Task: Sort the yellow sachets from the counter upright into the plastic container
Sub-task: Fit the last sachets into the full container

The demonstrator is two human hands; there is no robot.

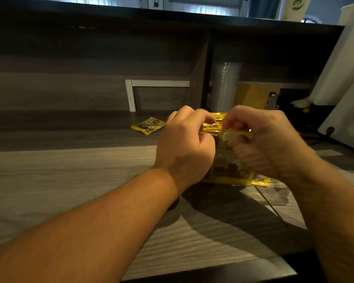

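1. Holding the tops of a bunch of yellow sachets (229,172), the left hand (184,144) and the right hand (260,139) are close together, fingers curled and pinched on the packets.
2. The sachets stand up straight between the hands. Their tops poke out by the fingertips, and their bottoms show low down between the wrists.
3. They look like they sit in a clear plastic container (272,187), but it is hard to see. Only a faint see-through edge shows near the right wrist, so I am not sure.
4. One more yellow sachet (148,126) lies flat on the counter (70,176), off to the left and apart from the hands.
5. I think most of the job is done. A good bunch is already standing up.
6. What is left, as far as I can see: pick up the flat one, stand it in with the others, and tidy the row.
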